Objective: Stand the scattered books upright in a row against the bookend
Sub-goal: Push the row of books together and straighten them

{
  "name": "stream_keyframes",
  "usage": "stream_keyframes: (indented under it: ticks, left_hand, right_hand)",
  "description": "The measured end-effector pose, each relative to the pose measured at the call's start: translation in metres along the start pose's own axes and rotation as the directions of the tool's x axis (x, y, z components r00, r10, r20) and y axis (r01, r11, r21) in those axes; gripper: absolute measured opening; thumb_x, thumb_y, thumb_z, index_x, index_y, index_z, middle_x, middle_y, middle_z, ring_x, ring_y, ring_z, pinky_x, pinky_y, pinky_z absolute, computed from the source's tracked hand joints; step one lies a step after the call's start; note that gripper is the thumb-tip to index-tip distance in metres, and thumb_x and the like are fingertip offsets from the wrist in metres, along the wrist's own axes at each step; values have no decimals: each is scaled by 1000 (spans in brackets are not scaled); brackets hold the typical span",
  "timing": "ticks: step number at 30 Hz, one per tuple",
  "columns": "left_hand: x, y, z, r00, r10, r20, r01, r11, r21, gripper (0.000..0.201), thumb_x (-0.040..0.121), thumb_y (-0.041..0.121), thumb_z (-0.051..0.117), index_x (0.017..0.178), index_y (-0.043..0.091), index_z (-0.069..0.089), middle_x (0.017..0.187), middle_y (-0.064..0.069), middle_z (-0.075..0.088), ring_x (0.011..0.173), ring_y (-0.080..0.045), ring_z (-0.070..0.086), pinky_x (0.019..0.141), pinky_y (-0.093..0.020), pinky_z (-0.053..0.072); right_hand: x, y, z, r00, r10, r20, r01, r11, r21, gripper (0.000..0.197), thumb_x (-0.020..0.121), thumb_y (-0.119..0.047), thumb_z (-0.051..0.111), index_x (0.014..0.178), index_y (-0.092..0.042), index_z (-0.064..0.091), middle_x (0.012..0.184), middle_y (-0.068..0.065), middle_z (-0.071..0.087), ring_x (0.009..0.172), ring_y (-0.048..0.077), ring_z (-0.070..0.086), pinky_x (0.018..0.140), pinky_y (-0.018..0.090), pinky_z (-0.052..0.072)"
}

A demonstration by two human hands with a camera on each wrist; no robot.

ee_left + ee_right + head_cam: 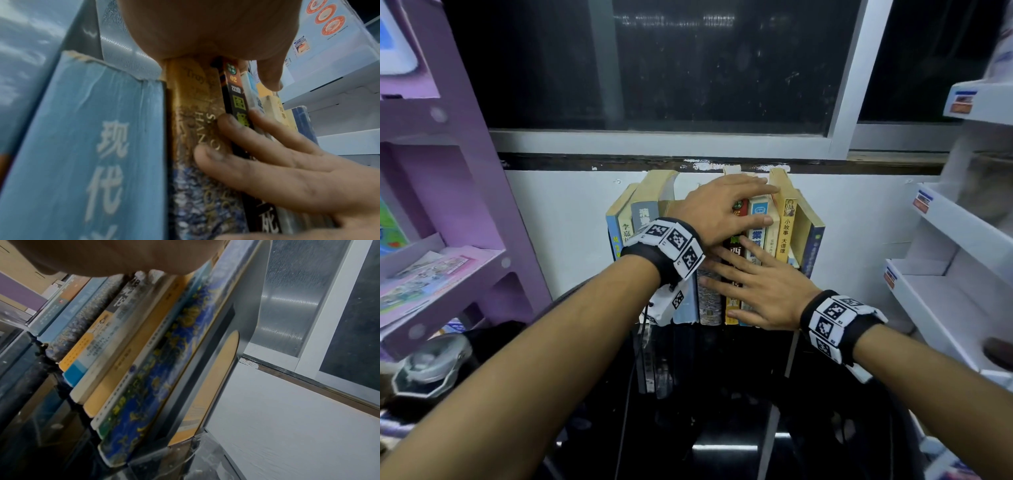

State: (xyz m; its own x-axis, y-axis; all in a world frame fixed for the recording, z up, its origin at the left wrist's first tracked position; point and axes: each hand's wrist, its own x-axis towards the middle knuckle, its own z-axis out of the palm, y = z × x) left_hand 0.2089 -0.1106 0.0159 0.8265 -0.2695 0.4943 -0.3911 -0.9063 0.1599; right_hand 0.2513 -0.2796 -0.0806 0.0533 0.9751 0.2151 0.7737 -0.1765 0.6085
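Several books stand upright in a row [784, 226] on a black glass table [722, 411] by the wall. My left hand [770, 204] lies over the tops of the middle books with straight fingers. Its thumb [269, 78] rests on a pale blue spine. My right hand [726, 282] presses flat, fingers spread, on the lower spines, touching a gold patterned book [195, 113] and a black and red one [236, 97]. A worn blue book [92, 146] stands to their left. At the right end a dark blue patterned book [164, 369] leans on the dark bookend [205, 369].
A purple shelf unit [448, 205] with leaflets stands close on the left and white display shelves [945, 274] close on the right. A dark window [688, 68] sits above the white wall behind the books. A grey object [431, 363] lies at lower left.
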Motion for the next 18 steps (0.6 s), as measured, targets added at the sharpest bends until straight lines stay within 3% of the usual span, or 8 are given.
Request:
stream_keyframes:
  ticks: [8, 18]
  left_hand:
    - [3, -6, 3, 999, 34, -13, -34, 998, 47, 56, 87, 54, 56, 140, 42, 42, 144, 11, 47, 135, -12, 39, 105, -44, 40]
    - [5, -8, 4, 998, 63, -19, -62, 996, 62, 59, 88, 44, 61, 142, 40, 39, 145, 9, 46, 134, -14, 39, 104, -39, 40]
  right_hand:
    - [2, 5, 9, 1000, -4, -18, 3, 1000, -26, 65, 98, -54, 29, 153, -20, 24, 158, 7, 28, 149, 26, 13, 120, 51, 2]
    - [3, 6, 12, 999, -3, -47, 0, 999, -54, 66, 97, -52, 34, 154, -20, 23, 159, 7, 24, 149, 25, 12, 120, 50, 0]
